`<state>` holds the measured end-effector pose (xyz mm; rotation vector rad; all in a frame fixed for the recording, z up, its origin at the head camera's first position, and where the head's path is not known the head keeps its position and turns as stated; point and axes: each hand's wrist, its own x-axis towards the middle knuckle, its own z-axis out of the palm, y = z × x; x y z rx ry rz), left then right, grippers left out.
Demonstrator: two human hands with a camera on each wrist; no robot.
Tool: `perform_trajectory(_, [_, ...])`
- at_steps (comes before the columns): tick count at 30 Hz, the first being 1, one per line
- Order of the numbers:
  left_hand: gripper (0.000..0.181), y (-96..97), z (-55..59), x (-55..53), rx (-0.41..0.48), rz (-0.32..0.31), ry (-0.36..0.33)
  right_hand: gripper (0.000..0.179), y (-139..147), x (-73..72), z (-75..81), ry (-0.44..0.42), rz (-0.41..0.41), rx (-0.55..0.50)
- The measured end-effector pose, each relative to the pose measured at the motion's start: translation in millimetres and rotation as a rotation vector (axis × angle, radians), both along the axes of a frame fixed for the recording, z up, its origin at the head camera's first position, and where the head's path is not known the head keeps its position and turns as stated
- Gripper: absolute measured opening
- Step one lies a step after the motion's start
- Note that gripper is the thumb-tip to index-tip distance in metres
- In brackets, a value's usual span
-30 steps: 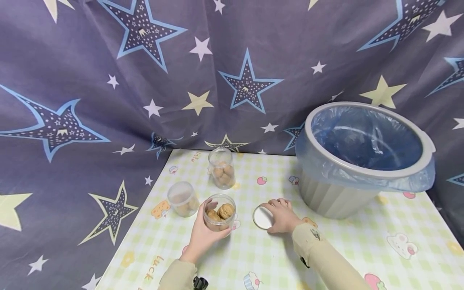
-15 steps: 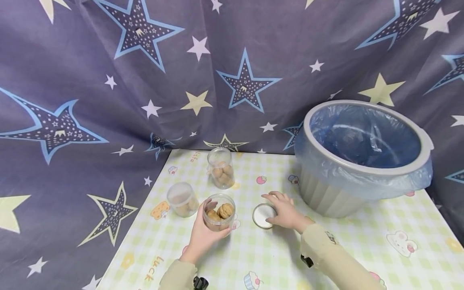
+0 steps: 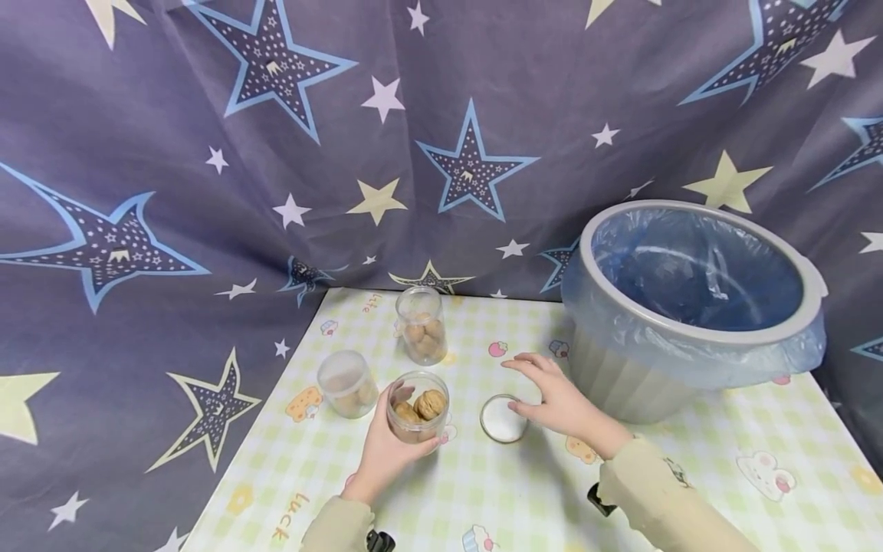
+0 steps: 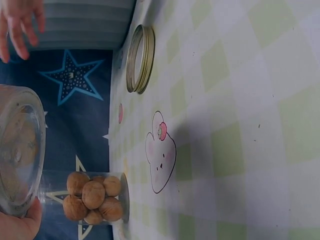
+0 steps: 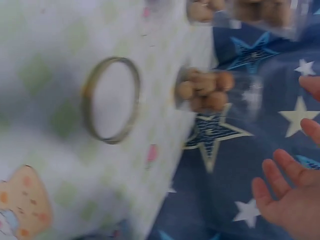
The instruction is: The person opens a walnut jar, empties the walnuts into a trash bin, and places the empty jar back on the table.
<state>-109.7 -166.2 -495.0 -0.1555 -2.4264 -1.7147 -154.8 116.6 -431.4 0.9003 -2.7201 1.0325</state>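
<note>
My left hand [image 3: 395, 445] grips a clear jar [image 3: 418, 435] by its side. The jar has no lid on, and walnuts [image 3: 431, 404] show inside. In the left wrist view its base [image 4: 22, 155] hangs above the table. A gold-rimmed lid [image 3: 503, 418] lies flat on the cloth to the right of the jar, also visible as a lid [image 5: 112, 100] in the right wrist view. Over the lid's right edge hovers my right hand [image 3: 555, 395], fingers spread and holding nothing.
Two more clear jars of walnuts stand behind and left: a back jar [image 3: 422, 326] and a left jar [image 3: 348, 385]. A large grey bin [image 3: 614, 376] with a blue liner [image 3: 690, 268] occupies the right. A starred curtain [image 3: 331, 153] hangs behind the checked table [image 3: 441, 514].
My right hand has let go of the lid and drawn up and to the right, with its fingers opening. The lid stays on the table. My left hand keeps holding the jar in place.
</note>
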Motion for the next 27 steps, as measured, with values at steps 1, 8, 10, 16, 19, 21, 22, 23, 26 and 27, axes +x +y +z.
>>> perform_trajectory(1, [0.101,0.3,0.0,0.4,-0.003,-0.003,-0.004,0.051,1,2.3,6.0,-0.002,-0.005,-0.003])
perform_trajectory(8, [0.102,2.0,2.3,-3.2,-0.006,0.006,-0.011,0.049,14,15.0,46.4,-0.030,-0.057,-0.059])
perform_trajectory(10, [0.102,2.7,3.4,-4.6,-0.004,0.001,-0.011,0.048,21,18.2,57.2,-0.040,-0.066,-0.072])
perform_trajectory(16, [0.101,4.4,3.3,-5.1,-0.011,-0.012,-0.001,0.047,44,28.6,87.6,-0.078,-0.072,-0.078])
perform_trajectory(19, [0.099,4.8,3.6,-4.9,-0.017,-0.013,0.006,0.048,57,33.8,102.2,-0.085,-0.069,-0.065])
perform_trajectory(21, [0.100,5.0,3.8,-5.4,-0.017,-0.015,0.009,0.049,67,35.7,110.9,-0.059,-0.069,-0.049])
perform_trajectory(22, [0.099,5.1,4.1,-5.7,-0.019,-0.017,0.013,0.050,72,36.2,114.9,-0.040,-0.067,-0.050])
perform_trajectory(23, [0.099,5.1,4.3,-6.1,-0.020,-0.019,0.016,0.051,78,36.3,118.9,-0.015,-0.070,-0.055])
perform_trajectory(26, [0.099,5.3,4.5,-7.2,-0.020,-0.028,0.025,0.052,98,34.5,132.3,0.028,-0.105,-0.072])
perform_trajectory(27, [0.099,5.1,4.4,-7.3,-0.020,-0.028,0.024,0.053,105,33.6,136.6,0.028,-0.125,-0.078])
